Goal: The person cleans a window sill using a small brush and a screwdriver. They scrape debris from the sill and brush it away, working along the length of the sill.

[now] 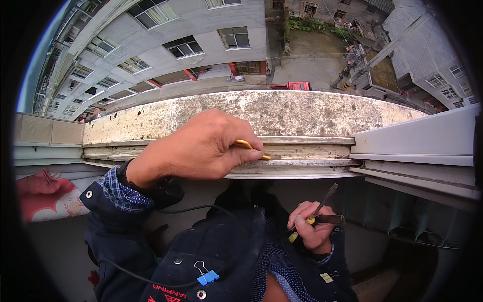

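Observation:
My left hand (205,145) is over the window sill, back up, with thumb and fingers closed on a thin yellow-handled tool (244,144). The tool's tip reaches the groove of the metal sliding-window track (309,151), where a small flat grey piece shows beside it. Lower right, in front of my jacket, my right hand (311,226) is closed around narrow hand tools. One has a worn flat metal blade (330,191) pointing up; another dark flat piece (330,219) points right. Yellow handle parts show between and below the fingers. The tools' exact kinds cannot be told.
Beyond the track lies a stained outer ledge (302,113), with a drop to the street. White sash frames (415,136) stand at the right. Red and white fabric (49,196) lies at the left. A black cable (132,271) loops across my jacket, which carries a blue binder clip (207,277).

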{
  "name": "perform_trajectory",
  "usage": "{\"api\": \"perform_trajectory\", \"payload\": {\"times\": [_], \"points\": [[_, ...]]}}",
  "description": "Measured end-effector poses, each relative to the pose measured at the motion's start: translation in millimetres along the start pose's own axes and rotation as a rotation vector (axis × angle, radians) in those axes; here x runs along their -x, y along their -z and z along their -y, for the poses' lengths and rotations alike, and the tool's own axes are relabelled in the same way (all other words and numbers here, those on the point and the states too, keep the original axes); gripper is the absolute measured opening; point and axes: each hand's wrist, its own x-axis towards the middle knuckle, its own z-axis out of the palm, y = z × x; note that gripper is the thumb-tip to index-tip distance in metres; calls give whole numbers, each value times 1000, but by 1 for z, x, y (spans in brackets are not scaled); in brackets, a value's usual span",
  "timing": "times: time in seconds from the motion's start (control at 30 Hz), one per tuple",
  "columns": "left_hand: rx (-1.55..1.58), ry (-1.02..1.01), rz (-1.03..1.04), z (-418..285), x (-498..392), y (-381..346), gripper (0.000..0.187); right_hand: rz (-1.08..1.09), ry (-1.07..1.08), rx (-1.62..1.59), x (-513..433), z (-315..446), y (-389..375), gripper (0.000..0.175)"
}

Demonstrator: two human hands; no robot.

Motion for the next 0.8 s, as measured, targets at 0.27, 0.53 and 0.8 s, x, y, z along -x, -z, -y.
{"api": "perform_trajectory", "payload": {"times": [0.27, 0.53, 0.8], "points": [[-115, 590, -48, 30, 130, 84, 15, 72, 47, -16, -25, -7, -20, 9], [-135, 288, -252, 20, 143, 103, 9, -17, 196, -23, -48, 6, -53, 13], [-107, -209, -98, 37, 61, 27, 28, -157, 254, -7, -73, 10, -75, 15]]}}
